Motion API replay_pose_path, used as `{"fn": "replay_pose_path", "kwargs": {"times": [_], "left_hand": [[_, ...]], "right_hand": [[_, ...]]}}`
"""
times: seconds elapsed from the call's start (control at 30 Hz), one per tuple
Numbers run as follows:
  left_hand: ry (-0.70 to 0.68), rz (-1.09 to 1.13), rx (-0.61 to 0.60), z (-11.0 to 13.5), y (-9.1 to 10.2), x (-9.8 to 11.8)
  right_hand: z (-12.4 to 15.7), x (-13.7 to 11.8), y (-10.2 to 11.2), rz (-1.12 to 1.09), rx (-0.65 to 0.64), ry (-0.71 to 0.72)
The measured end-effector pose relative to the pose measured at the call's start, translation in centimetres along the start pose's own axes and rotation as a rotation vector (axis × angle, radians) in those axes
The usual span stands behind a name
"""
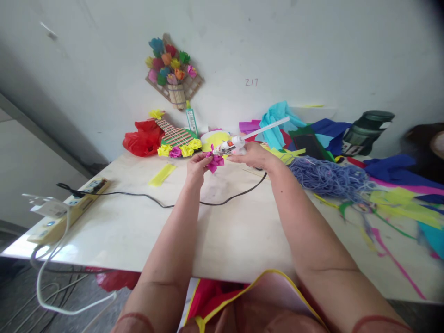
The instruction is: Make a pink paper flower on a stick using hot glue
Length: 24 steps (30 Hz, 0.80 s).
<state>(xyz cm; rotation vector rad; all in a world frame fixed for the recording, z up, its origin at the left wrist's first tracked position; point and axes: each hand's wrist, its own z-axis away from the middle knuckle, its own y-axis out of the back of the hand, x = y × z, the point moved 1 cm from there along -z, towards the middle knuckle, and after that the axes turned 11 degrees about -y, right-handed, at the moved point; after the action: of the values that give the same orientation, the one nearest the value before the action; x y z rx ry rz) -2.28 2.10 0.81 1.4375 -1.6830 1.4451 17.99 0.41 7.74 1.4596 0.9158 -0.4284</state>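
Note:
My left hand (196, 165) pinches a small magenta paper flower (215, 162) above the pale table (222, 231). My right hand (255, 155) grips a white hot glue gun (233, 145), a glue stick jutting out behind it, its nozzle pointing left at the flower. The gun's black cord (194, 201) runs across the table to a yellowish power strip (65, 208) at the left edge.
A woven craft piece with yellow and pink paper flowers (176, 141) lies beyond my hands, beside a red plastic bag (144, 138) and a glue bottle (191, 119). Blue yarn (326, 175), coloured paper scraps and a dark jar (367, 132) lie at the right. A flower basket decoration (171, 69) hangs on the wall.

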Motion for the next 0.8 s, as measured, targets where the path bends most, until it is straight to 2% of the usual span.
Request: {"fn": "replay_pose_path", "kwargs": {"times": [0.37,0.8], "left_hand": [[0.004,0.014,-0.023,-0.03,-0.01,-0.13],[-0.002,0.005,-0.005,0.03,-0.04,-0.10]], "right_hand": [[-0.06,-0.03,-0.01,0.048,0.028,0.009],[0.04,-0.77,-0.05,0.277,0.057,0.051]]}}
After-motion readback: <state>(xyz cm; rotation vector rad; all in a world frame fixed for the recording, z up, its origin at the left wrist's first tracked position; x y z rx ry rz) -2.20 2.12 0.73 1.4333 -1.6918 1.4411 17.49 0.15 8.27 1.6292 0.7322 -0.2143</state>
